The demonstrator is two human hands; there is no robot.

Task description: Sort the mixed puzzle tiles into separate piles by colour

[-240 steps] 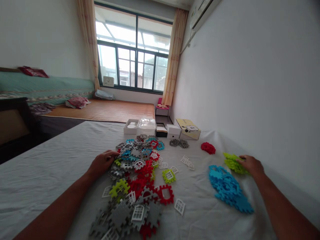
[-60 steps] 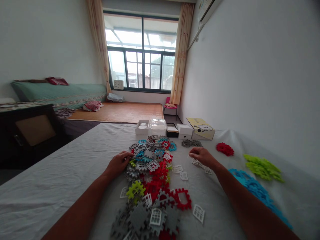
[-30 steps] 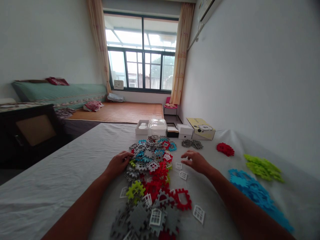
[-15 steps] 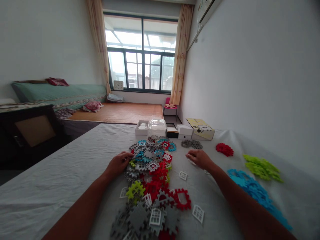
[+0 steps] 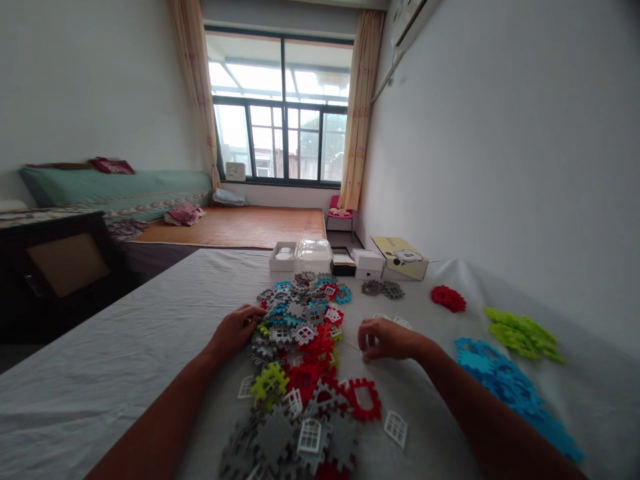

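Note:
A heap of flat interlocking foam tiles (image 5: 300, 347), grey, red, blue and green, lies on the white sheet. My left hand (image 5: 235, 330) rests with curled fingers on the heap's left edge, touching a green and a grey tile. My right hand (image 5: 385, 339) hovers just right of the heap, fingers pinched over a small white window piece that it mostly hides. Another white window piece (image 5: 396, 427) lies nearer to me, beside a red frame tile (image 5: 364, 400).
Sorted piles lie to the right: blue tiles (image 5: 505, 387), green tiles (image 5: 523, 327), red tiles (image 5: 449, 298), grey tiles (image 5: 383, 288). Small boxes (image 5: 370, 261) and a clear container (image 5: 313, 253) line the far edge. The white wall runs along the right.
My right hand has drawn back toward me and to the left, closing its fingers over the white window piece that lay beside the heap. My left hand has stayed put.

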